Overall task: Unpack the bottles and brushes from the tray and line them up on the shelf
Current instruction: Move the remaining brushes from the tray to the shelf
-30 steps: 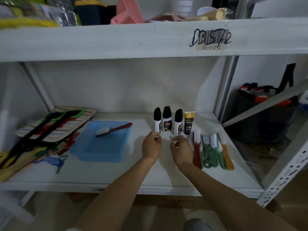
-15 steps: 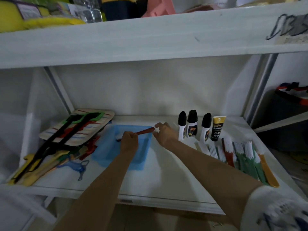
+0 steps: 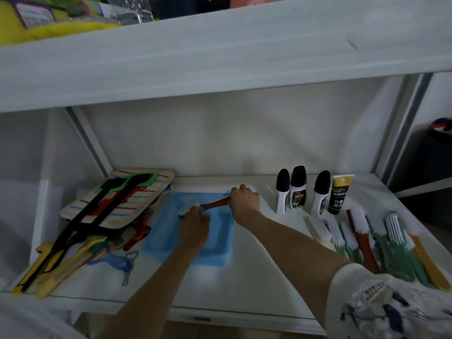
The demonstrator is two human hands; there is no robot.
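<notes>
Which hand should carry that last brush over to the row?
Probably the right hand: it holds the brush by the handle, nearer the row of brushes. The left hand sits at its bristle end.

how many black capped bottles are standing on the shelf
3, upright in a row at the back right of the shelf: left bottle, middle bottle, right bottle, just left of the black and yellow tube.

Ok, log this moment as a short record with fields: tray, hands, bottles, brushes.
tray: blue tray on the shelf, holding one red-handled brush
left hand: left hand at the brush's bristle end
right hand: right hand grips the handle end
bottles: three black-capped bottles and a black and yellow tube upright in a row
brushes: row of brushes lying in front of the bottles
</notes>
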